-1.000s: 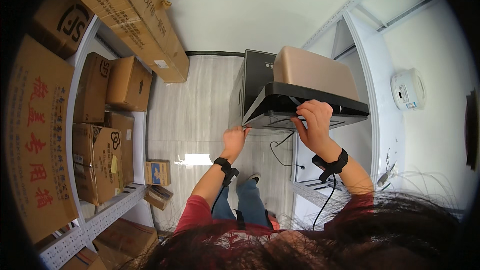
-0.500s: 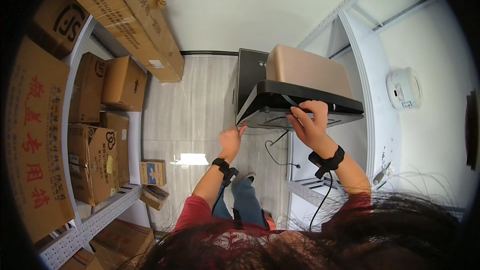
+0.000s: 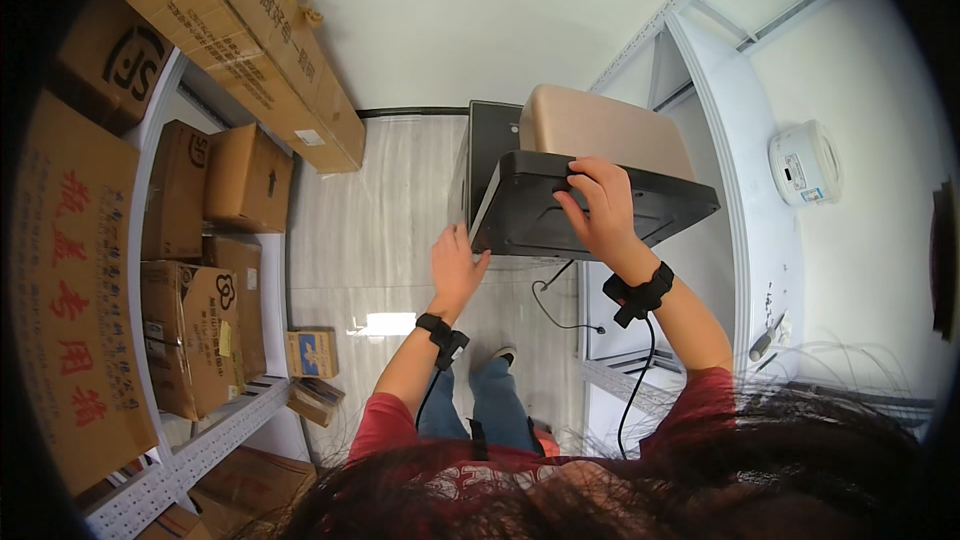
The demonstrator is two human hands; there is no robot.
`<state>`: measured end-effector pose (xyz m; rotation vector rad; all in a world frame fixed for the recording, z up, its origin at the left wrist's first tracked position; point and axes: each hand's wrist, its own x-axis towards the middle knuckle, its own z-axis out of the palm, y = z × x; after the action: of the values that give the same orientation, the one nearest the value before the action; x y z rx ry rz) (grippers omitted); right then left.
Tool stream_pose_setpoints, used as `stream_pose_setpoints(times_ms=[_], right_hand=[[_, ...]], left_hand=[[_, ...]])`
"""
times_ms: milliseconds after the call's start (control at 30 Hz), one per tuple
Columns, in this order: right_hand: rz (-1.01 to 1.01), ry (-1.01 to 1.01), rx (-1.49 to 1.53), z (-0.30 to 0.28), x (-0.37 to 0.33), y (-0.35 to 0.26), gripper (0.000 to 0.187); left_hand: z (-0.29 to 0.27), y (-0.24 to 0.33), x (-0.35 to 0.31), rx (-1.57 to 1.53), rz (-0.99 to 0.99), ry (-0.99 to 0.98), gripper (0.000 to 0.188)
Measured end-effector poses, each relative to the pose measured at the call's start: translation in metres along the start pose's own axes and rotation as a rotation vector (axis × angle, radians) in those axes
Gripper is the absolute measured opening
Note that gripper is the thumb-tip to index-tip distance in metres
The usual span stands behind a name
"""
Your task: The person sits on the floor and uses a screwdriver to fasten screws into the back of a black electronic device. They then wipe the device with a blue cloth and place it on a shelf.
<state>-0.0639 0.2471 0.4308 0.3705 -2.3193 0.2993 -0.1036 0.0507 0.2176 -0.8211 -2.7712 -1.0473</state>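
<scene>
A flat, black, slab-shaped appliance (image 3: pixel 530 215) stands tilted in front of me, its moulded underside facing me. My right hand (image 3: pixel 605 210) is closed on its upper edge, fingers hooked over the top and thumb on the underside. At the lower left corner, my left hand (image 3: pixel 458 265) grips the slab's edge; part of the fingertips is hidden behind it. A thin black cord (image 3: pixel 555 325) hangs below the slab and ends in a plug near the right shelf. Behind the slab are a beige rounded box (image 3: pixel 605 130) and a dark, box-shaped unit (image 3: pixel 493 130).
Shelving on the left holds several cardboard boxes (image 3: pixel 190 340). A tall carton (image 3: pixel 285 60) leans at the back left wall. On the right shelf (image 3: pixel 735 190) sits a round white appliance (image 3: pixel 803 165). Small boxes (image 3: pixel 312 353) lie on the floor at left.
The slab has tipped so that more of its underside faces me. My right hand has risen to its top edge, and my left hand has moved up along the corner.
</scene>
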Motion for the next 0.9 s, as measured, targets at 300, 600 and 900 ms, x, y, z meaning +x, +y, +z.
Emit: stream_pose_setpoints(times_ms=[300,600,900], right_hand=[[-0.037,0.044,-0.038,-0.002,-0.001,0.001,0.03],[0.16,-0.255,-0.142,-0.067,-0.009,0.007,0.061],[0.236,-0.258,-0.254,-0.116,-0.065,0.051,0.07]], left_hand=[[-0.082,0.094,0.076,-0.108,0.492,0.48,0.103],[-0.077,0.095,0.078,-0.113,0.584,0.44,0.082],[-0.089,0.135,0.056,0.159,0.483,0.548,0.077]])
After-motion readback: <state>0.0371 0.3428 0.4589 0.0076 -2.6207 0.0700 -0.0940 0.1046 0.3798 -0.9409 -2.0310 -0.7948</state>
